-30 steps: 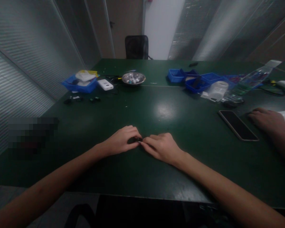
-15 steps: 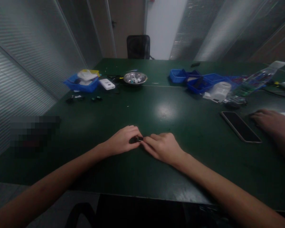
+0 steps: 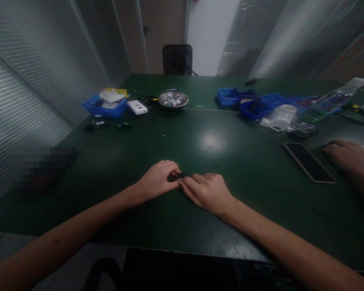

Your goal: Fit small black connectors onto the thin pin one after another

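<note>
Both my hands meet over the green table, fingertips almost touching. My left hand is closed with thumb and fingers around a small dark piece that has a lighter, shiny spot. From the other side my right hand pinches at the right end of that same piece, its fingers bent. The piece is too small and dim for its kind to be told, and the fingers cover much of it.
To the right lie a phone and another person's hand. Farther back are blue bins, a clear plastic bag, a metal bowl, a white device and a blue basket. A chair stands beyond the table.
My right hand's knuckles have turned and lowered slightly. The dark piece shows a bit differently between the fingers. My left hand stays nearly in place.
</note>
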`<action>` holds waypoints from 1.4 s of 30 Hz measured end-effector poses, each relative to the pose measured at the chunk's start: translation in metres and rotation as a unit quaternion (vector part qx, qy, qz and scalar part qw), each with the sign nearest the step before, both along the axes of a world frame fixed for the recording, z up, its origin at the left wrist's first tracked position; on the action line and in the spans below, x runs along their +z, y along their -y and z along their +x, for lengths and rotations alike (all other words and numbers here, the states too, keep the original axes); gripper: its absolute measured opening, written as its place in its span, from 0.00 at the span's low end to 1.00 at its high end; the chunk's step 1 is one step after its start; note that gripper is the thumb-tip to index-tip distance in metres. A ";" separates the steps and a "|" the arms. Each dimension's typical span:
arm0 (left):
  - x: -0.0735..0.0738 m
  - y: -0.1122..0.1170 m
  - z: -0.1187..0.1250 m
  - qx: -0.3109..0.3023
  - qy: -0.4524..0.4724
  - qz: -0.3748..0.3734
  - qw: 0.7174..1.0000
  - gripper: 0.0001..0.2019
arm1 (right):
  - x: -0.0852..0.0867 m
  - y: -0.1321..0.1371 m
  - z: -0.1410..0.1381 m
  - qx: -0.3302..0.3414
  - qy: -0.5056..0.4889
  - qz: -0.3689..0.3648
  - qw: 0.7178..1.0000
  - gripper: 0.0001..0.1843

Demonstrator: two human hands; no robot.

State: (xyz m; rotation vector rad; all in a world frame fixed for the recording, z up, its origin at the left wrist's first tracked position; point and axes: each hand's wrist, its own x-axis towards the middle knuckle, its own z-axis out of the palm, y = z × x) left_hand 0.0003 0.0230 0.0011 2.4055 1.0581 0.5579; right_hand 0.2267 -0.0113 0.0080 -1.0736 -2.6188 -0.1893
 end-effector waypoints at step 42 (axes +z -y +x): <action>0.001 -0.007 -0.002 -0.079 0.009 -0.023 0.997 0.11 | 0.031 -0.007 0.011 -0.020 0.077 -0.079 0.994 0.21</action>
